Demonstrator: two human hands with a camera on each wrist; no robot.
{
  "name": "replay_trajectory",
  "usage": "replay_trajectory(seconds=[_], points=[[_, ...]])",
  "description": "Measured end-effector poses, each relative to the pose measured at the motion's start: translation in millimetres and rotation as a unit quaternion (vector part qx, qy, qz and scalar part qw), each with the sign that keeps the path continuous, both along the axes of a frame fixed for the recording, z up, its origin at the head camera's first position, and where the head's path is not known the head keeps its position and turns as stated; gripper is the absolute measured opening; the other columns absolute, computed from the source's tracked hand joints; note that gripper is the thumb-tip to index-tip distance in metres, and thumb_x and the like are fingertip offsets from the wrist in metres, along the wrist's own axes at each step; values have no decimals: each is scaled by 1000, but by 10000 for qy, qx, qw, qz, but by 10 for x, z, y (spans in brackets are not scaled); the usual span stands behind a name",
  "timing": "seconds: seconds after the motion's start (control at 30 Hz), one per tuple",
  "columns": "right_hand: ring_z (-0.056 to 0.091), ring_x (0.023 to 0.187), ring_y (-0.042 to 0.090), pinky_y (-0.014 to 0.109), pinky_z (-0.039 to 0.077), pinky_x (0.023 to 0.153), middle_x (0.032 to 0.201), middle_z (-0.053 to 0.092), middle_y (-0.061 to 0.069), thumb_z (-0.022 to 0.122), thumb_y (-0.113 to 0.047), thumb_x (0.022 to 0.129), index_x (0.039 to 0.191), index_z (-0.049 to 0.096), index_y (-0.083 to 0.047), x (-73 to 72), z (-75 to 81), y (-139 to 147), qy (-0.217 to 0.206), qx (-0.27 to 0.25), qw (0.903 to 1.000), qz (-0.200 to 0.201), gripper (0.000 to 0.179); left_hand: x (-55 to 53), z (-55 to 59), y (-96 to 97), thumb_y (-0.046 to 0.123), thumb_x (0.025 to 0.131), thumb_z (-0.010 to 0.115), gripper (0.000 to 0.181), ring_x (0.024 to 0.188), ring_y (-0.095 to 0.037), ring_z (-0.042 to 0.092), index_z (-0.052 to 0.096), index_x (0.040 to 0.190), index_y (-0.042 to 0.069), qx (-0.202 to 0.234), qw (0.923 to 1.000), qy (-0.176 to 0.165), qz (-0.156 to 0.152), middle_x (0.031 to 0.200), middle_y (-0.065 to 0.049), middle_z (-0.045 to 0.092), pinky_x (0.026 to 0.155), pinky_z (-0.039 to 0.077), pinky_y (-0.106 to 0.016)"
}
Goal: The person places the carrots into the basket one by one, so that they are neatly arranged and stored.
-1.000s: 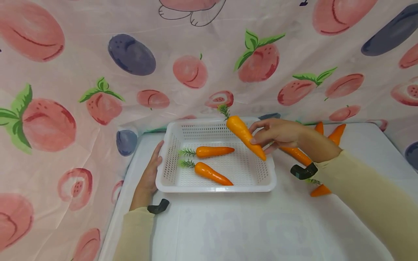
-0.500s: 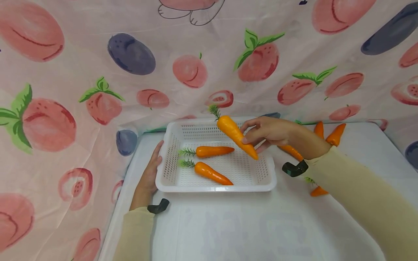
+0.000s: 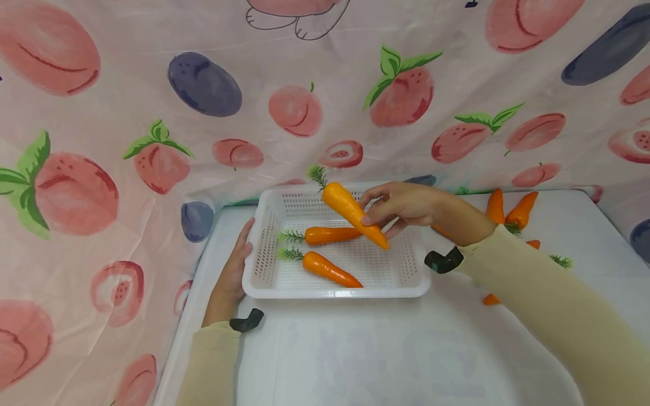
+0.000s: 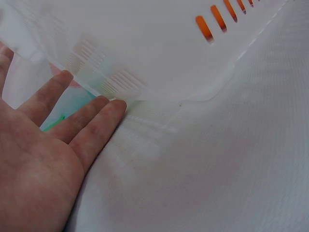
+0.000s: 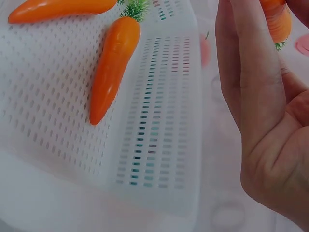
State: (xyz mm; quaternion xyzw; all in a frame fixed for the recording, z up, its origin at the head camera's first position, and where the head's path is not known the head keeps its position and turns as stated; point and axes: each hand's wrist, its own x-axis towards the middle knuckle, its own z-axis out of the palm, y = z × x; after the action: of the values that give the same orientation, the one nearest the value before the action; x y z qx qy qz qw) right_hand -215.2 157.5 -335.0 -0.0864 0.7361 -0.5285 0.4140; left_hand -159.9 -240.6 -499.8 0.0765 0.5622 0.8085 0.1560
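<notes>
Across the head view, from eight o'clock round to three, hangs a pale pink cloth (image 3: 304, 62) printed with fruit. Below it, toward six o'clock, spreads a white table (image 3: 355, 349). Near the table's twelve o'clock edge sits a white basket (image 3: 335, 294) with slotted walls. Two beige sleeves come in, the right sleeve (image 3: 553, 304) from four o'clock and the left sleeve (image 3: 209, 363) from seven. The right hand (image 3: 403, 206) is over the basket's two o'clock side, thumb and fingers pinching a carrot (image 3: 347, 207) by its lower half. The left hand (image 3: 233, 273) is at the basket's nine o'clock side, fingers straight and touching the outer wall, grasping nothing. The pinched carrot hangs tilted above the basket, its tip toward four o'clock. Two more lie on the basket floor: the upper carrot (image 3: 330, 235), pointing to three o'clock, and the lower carrot (image 3: 330, 270), pointing to four. Outside, at the basket's three o'clock, a group of carrots (image 3: 522, 211) lies on the table, partly hidden by the right arm. Smallest are the green leaves (image 3: 317, 176) of the pinched carrot, toward eleven o'clock.
</notes>
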Motion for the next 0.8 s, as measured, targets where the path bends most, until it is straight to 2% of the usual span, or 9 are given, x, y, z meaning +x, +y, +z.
replay_trajectory(seconds=[0.33,0.8], points=[[73,97,28,43,61,77,116,69,12,78,-22,89,128,55,-7,-10,-27,-75,-66,9,9999,-81,47,3,14,3,41,105,47,62,141,-21,44,19,161,44,-58,10000,-14,51,169,-2,23,104,49,-33],[72,96,28,44,61,78,115,69,11,79,-22,89,129,54,-7,-19,-46,-51,-69,46,9999,-108,51,8,13,7,40,106,46,62,139,-20,45,18,161,43,-33,10000,33,27,168,-2,25,102,50,-33]])
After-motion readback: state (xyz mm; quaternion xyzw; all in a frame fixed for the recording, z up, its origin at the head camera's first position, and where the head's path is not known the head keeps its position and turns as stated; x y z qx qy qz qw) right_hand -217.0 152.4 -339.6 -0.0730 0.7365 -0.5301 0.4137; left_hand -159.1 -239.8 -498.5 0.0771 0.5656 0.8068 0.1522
